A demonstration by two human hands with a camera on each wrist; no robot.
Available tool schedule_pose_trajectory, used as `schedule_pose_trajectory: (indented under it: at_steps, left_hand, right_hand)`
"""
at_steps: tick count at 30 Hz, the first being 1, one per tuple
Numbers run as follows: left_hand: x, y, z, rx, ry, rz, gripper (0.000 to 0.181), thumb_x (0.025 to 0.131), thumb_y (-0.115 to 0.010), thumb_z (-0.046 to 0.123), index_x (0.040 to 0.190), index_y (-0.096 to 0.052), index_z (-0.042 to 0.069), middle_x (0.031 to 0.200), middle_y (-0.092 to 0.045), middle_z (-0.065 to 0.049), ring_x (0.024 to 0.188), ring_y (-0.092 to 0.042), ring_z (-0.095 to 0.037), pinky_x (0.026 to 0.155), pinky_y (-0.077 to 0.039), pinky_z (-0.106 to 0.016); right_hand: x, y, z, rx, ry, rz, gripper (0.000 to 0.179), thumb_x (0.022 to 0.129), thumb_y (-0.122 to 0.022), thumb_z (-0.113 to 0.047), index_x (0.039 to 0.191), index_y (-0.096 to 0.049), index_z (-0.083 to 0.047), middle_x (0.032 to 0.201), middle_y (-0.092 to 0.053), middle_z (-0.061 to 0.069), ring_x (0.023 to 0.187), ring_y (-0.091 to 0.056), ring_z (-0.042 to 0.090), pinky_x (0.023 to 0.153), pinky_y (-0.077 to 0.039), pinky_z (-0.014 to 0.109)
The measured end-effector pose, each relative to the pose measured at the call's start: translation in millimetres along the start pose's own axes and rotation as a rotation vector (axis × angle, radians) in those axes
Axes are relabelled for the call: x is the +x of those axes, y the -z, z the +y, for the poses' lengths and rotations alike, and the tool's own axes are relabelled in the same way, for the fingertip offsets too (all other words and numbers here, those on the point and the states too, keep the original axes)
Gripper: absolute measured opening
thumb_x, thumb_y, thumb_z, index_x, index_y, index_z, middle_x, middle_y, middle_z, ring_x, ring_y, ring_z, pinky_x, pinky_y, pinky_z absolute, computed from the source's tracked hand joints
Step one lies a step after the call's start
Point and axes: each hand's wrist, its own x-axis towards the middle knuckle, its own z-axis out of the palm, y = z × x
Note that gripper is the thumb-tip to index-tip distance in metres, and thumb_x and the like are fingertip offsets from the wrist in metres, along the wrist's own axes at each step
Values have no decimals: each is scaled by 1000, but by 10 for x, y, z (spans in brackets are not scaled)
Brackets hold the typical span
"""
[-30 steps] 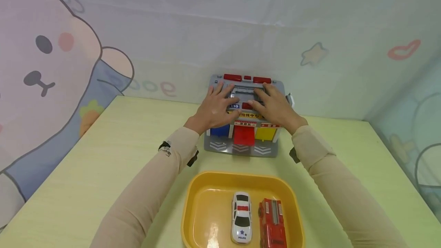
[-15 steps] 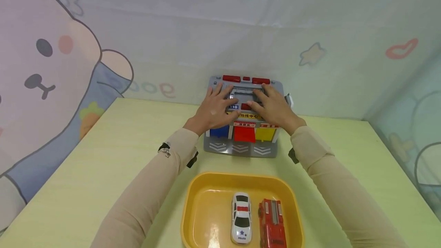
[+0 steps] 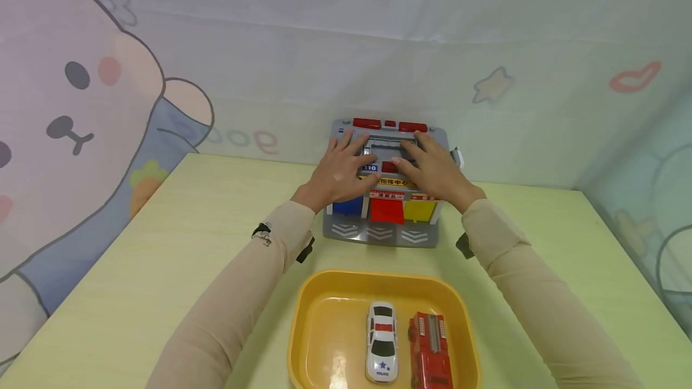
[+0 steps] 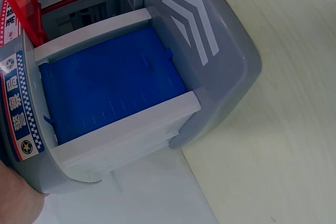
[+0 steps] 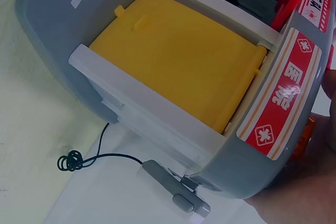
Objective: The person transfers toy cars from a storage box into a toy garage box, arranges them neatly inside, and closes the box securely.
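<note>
Red flap [image 3: 387, 211] now tips slightly higher on smooth plastic garage [image 3: 390, 181] near back edge of table [image 3: 216, 215], left hand [image 3: 342, 173] and right hand [image 3: 432, 167] spread over, partly hiding, its roof [image 3: 390, 133]; round-cornered tray [image 3: 337, 317] in front.

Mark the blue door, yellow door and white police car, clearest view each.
Blue door [image 4: 113, 82]: left wrist view, middle of its panel.
Yellow door [image 5: 178, 59]: right wrist view, middle of its panel.
White police car [image 3: 384, 328]: head view, red strip on its roof.
</note>
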Motion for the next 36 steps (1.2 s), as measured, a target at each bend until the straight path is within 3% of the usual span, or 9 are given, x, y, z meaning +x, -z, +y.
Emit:
schedule_pose_trajectory:
  at_steps: [11, 19, 25, 36]
  left_hand:
    - [6, -21, -4, -8, -12, -2, 54, 99, -42, 49, 144, -57, 23, 167, -23, -7, 156, -8, -37, 125, -5, -59]
    - [14, -14, -3, -9, -6, 1, 54, 99, -43, 49, 144, -57, 22, 167, -24, -7, 156, -9, -38, 125, -5, -59]
    - [8, -21, 14, -3, 1, -6, 54, 98, -43, 49, 144, -57, 23, 167, -24, -7, 156, -9, -37, 125, -5, -58]
    - [-13, 5, -12, 12, 3, 3, 54, 98, -43, 50, 143, -58, 23, 166, -25, -7, 156, -11, -37, 125, -7, -58]
  right_hand:
    - [-31, -8, 86, 16, 39, 1, 64, 106, -37, -46, 154, -35, -4, 166, -14, 25, 153, -12, 47, 121, -14, 66]
    - [-60, 49, 138, 54, 59, -50, 71, 105, -34, -53, 158, -26, -7, 167, -9, 24, 154, -8, 45, 121, -11, 66]
    - [-200, 102, 141, 109, 68, -23, 73, 104, -36, -54, 160, -22, -10, 168, -8, 22, 154, -7, 45, 118, -11, 71]
    - [-544, 179, -16, 109, 149, 16, 68, 105, -42, -48, 161, -22, -15, 169, -9, 17, 156, -2, 41, 118, -10, 73]
